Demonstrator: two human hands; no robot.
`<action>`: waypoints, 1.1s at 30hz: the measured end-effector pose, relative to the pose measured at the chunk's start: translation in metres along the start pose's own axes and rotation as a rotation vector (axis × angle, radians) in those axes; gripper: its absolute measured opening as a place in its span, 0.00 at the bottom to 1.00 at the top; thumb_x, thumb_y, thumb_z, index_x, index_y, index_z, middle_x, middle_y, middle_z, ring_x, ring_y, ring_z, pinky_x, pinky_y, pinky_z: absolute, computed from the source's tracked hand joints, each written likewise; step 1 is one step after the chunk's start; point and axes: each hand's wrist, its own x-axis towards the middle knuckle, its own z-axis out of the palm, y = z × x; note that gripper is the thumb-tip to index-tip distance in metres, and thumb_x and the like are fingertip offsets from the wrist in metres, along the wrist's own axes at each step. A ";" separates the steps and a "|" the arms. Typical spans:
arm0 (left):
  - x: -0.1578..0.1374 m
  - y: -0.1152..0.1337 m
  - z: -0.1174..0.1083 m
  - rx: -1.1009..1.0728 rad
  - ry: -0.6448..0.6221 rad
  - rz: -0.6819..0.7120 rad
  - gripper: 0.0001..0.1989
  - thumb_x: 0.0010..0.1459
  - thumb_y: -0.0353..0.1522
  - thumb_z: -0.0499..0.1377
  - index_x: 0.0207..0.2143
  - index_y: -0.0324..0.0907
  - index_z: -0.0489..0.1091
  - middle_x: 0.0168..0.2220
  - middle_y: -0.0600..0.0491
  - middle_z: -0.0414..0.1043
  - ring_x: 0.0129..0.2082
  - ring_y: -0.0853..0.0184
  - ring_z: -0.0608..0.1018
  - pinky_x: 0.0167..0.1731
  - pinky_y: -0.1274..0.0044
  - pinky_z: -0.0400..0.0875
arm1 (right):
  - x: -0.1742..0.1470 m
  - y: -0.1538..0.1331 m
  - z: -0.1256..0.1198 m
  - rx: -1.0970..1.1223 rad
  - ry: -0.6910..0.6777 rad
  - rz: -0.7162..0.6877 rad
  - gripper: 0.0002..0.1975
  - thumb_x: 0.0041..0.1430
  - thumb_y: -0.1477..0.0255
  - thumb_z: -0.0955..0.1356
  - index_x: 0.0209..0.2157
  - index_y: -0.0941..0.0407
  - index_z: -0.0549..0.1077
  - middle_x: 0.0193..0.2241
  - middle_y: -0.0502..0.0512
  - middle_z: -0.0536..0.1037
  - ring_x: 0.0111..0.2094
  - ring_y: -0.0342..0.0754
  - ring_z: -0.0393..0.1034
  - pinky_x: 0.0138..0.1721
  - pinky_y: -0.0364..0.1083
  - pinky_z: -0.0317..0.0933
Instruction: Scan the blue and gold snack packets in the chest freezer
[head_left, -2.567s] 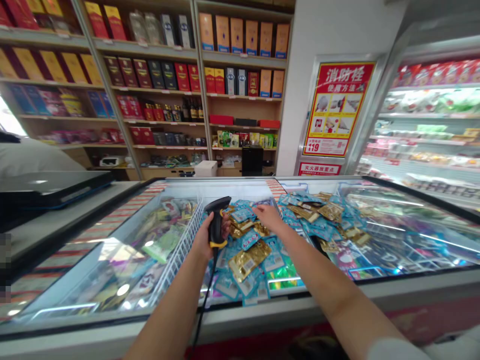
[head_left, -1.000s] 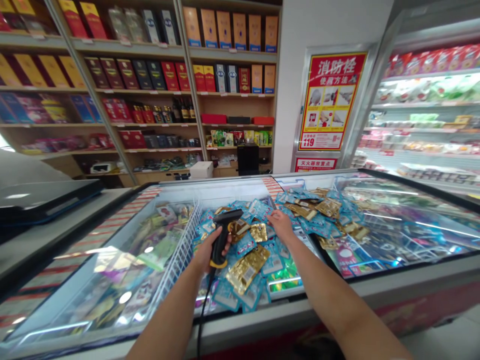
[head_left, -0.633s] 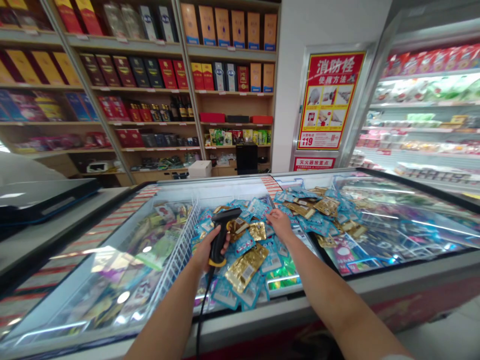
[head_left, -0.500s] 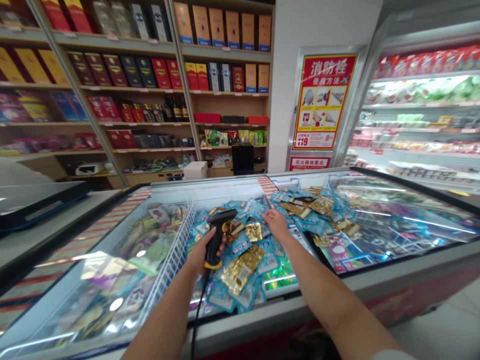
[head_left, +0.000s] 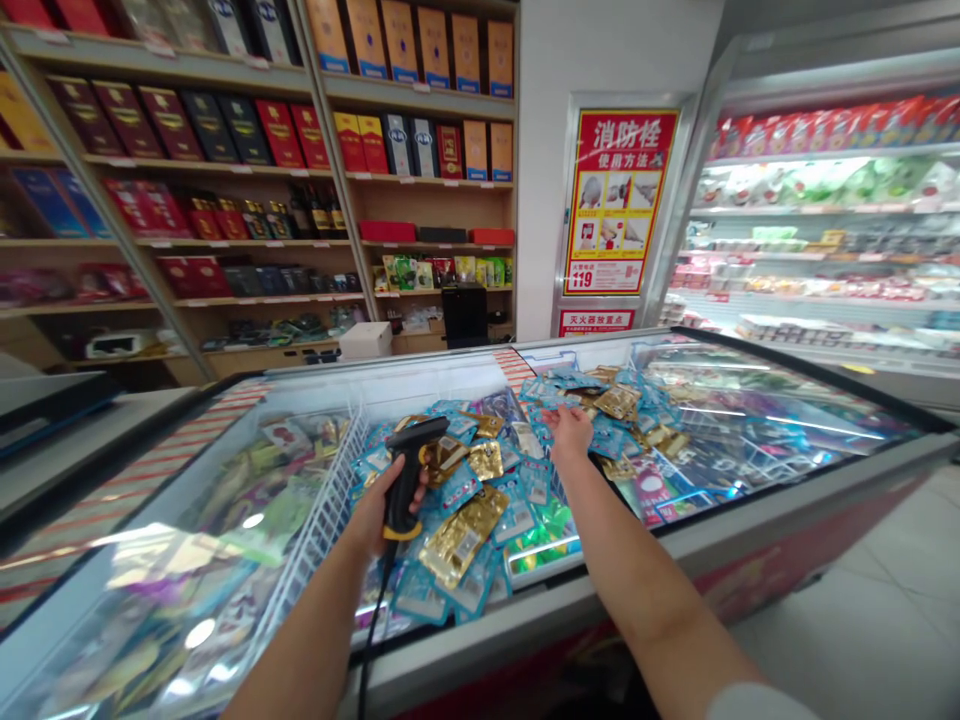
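Observation:
My left hand (head_left: 377,508) is wrapped around the grip of a black and yellow barcode scanner (head_left: 406,478), its cable hanging down toward me. The scanner's head is over a heap of blue packets (head_left: 422,592) and gold packets (head_left: 464,536) in the freezer's open middle section. Farther right, my right hand (head_left: 573,432) has its fingers closed at the left edge of a second heap, pinching what looks like a blue packet (head_left: 537,413). That packet is partly hidden by the fingers. Gold packets (head_left: 618,402) lie among the blue ones in this heap, on the glass lid.
A white wire basket divider (head_left: 319,510) stands left of the heap. The chest freezer's front rim (head_left: 480,640) runs close to me. Glass lids cover both sides. Behind are shelves of boxes (head_left: 435,95), a white box (head_left: 365,340) and a lit refrigerated display (head_left: 825,250).
My right hand has moved right with the blue packet, from the middle heap to the right one, exposing purple packages. My left hand still holds the scanner. The view has turned slightly right.

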 end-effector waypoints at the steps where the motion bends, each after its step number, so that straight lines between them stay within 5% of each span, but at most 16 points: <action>1: 0.000 0.000 -0.001 -0.002 -0.002 0.003 0.14 0.59 0.39 0.57 0.36 0.36 0.71 0.20 0.53 0.68 0.15 0.73 0.67 0.13 0.83 0.61 | 0.003 0.001 -0.002 0.028 0.038 -0.013 0.11 0.51 0.64 0.65 0.35 0.51 0.60 0.25 0.52 0.74 0.36 0.55 0.77 0.37 0.52 0.72; 12: -0.001 -0.002 -0.001 -0.025 0.009 0.013 0.15 0.58 0.41 0.57 0.33 0.36 0.70 0.19 0.54 0.67 0.15 0.74 0.66 0.13 0.84 0.60 | 0.006 0.004 -0.009 -0.231 0.135 -0.227 0.16 0.50 0.62 0.65 0.38 0.57 0.67 0.36 0.61 0.77 0.40 0.53 0.74 0.38 0.48 0.69; 21: 0.003 -0.004 -0.003 -0.038 -0.005 0.048 0.15 0.57 0.40 0.59 0.36 0.36 0.70 0.22 0.53 0.69 0.16 0.75 0.67 0.14 0.84 0.60 | -0.031 0.024 0.015 -0.410 -0.573 0.035 0.11 0.46 0.67 0.69 0.33 0.54 0.77 0.27 0.50 0.78 0.30 0.49 0.72 0.33 0.46 0.65; 24: 0.003 -0.005 -0.003 -0.044 -0.009 0.084 0.15 0.58 0.39 0.59 0.39 0.35 0.70 0.25 0.53 0.70 0.17 0.75 0.67 0.15 0.84 0.61 | -0.036 0.027 0.021 -0.435 -0.644 0.081 0.14 0.45 0.66 0.70 0.35 0.56 0.79 0.23 0.50 0.78 0.30 0.48 0.72 0.36 0.47 0.64; 30: 0.003 -0.006 -0.002 -0.028 -0.006 0.069 0.15 0.58 0.39 0.58 0.36 0.34 0.71 0.24 0.53 0.69 0.17 0.75 0.67 0.15 0.84 0.61 | -0.035 0.026 0.021 -0.294 -0.857 0.190 0.19 0.39 0.62 0.74 0.35 0.57 0.80 0.34 0.54 0.82 0.39 0.52 0.74 0.43 0.49 0.64; 33: 0.002 -0.005 0.000 -0.031 0.004 0.078 0.14 0.58 0.39 0.59 0.35 0.35 0.70 0.24 0.53 0.70 0.17 0.75 0.67 0.15 0.84 0.61 | -0.032 0.035 0.021 -0.242 -0.698 0.182 0.18 0.37 0.63 0.75 0.32 0.59 0.80 0.32 0.56 0.82 0.36 0.51 0.74 0.38 0.48 0.65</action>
